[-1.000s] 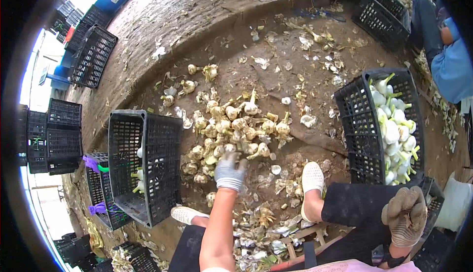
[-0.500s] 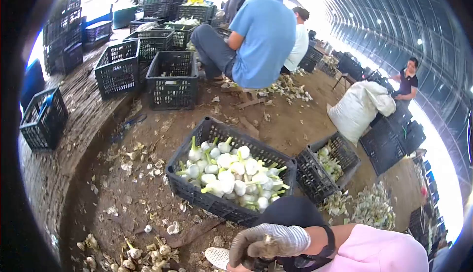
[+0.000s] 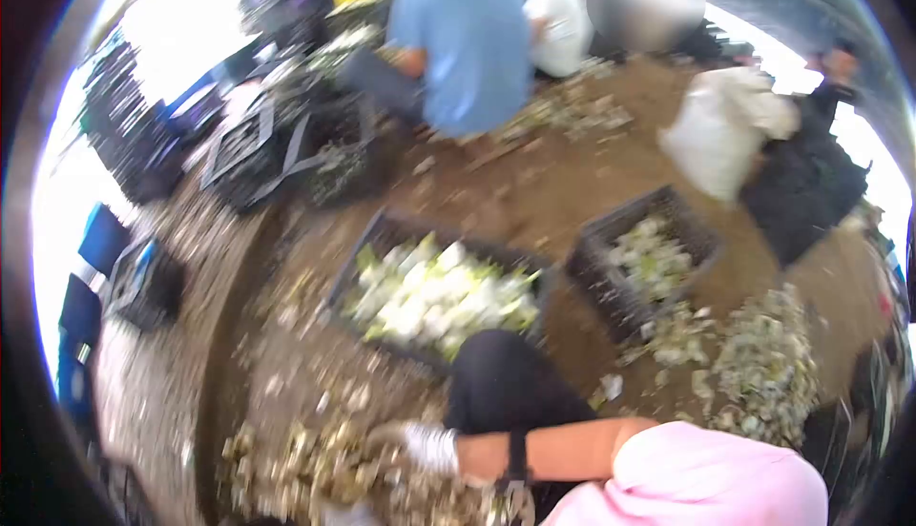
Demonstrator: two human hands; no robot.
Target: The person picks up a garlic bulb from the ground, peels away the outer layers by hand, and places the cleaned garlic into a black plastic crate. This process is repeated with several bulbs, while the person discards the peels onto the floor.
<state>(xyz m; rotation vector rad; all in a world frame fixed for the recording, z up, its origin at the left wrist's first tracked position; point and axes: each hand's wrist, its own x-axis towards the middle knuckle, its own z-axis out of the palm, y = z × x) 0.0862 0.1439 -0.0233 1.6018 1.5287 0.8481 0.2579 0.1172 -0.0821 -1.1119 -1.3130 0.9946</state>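
Observation:
My right hand (image 3: 417,444), in a white and grey work glove, reaches down at the right edge of a heap of garlic bulbs (image 3: 296,469) on the ground. Motion smears its fingers, so what they hold, if anything, does not show. At the bottom edge, a blurred pale grey shape looks like the glove of my left hand (image 3: 349,514); its fingers cannot be made out. Just beyond my dark-clad knee stands a black plastic crate (image 3: 386,232) filled with trimmed white garlic bulbs (image 3: 439,288) with short green stems.
A second black crate (image 3: 611,283) holds leafy garlic scraps, with a pile of peelings (image 3: 763,359) beside it. A white sack (image 3: 711,140) stands behind. People sit farther back, one in a blue shirt (image 3: 472,49). Crates and a raised ledge (image 3: 234,326) lie left.
The view has swung and blurred. My right hand has moved left and away from my knee, down to the garlic heap, which now shows more fully.

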